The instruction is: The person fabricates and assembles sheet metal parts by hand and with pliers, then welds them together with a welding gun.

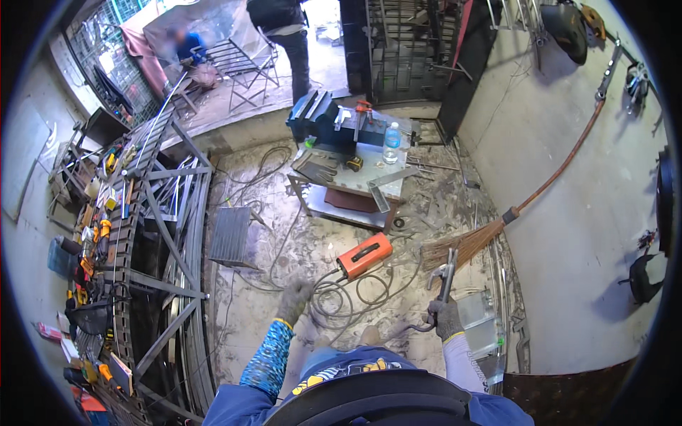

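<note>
My right hand, in a grey glove, is wrapped round a metal clamp-like tool with a curved jaw on its left side, held upright. A dark curved piece comes out to the left of that fist; I cannot tell whether it is a handle or a cable. My left hand, gloved too, is held over the floor with its fingers curled; whatever is in them, if anything, is hidden. Between and beyond my hands lies an orange portable machine with a black handle, and coiled cables lie beside it.
Ahead stands a low work table with a blue vise, water bottle, gloves and metal square. A metal rack of tools and bars runs along the left. A broom leans right. Two people are near the doorway.
</note>
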A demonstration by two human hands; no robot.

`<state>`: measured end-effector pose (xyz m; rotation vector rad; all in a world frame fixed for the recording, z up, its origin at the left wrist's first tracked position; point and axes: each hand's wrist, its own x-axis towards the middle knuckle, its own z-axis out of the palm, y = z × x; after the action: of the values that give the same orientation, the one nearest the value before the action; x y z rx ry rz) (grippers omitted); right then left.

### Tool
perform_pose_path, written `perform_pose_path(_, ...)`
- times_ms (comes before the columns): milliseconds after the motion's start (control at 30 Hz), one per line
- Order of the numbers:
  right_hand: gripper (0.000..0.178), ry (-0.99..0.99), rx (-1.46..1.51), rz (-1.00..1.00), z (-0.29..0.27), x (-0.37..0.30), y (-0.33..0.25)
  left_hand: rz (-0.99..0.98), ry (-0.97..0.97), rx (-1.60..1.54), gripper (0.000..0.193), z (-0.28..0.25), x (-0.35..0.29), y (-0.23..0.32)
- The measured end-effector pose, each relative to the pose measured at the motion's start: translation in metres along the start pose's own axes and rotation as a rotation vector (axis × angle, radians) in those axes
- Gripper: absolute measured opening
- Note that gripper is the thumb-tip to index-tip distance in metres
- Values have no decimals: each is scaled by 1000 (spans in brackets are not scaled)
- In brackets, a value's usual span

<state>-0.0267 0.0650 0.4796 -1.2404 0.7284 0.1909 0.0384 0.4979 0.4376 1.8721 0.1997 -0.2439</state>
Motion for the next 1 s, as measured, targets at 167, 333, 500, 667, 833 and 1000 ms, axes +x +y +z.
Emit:
perform_pose_path(167, 21, 67, 76, 130, -33, -2, 33, -227, -520, 904, 45, -9, -88, -164)
perform_pose_path(333, 17, 144, 18, 112, -54, 12, 63, -685, -669, 653, 39, -25, -141, -204)
perform_pose_path(500, 14, 227, -273, 251, -95, 26, 118, -672, -380, 558, 38, -12, -110, -160)
perform_pose_path(667, 3, -461, -1716, -350, -135, 22, 167, -382, -297, 521, 39, 5, -72, -104)
perform_pose_path(833, 12, -131, -1009, 167, -130, 22, 198, -340, -301, 527, 39, 18, -68, -96)
perform_pose_path(1000, 11, 59, -648, 431, -95, 16, 170, -441, -428, 632, 43, 9, -79, -125)
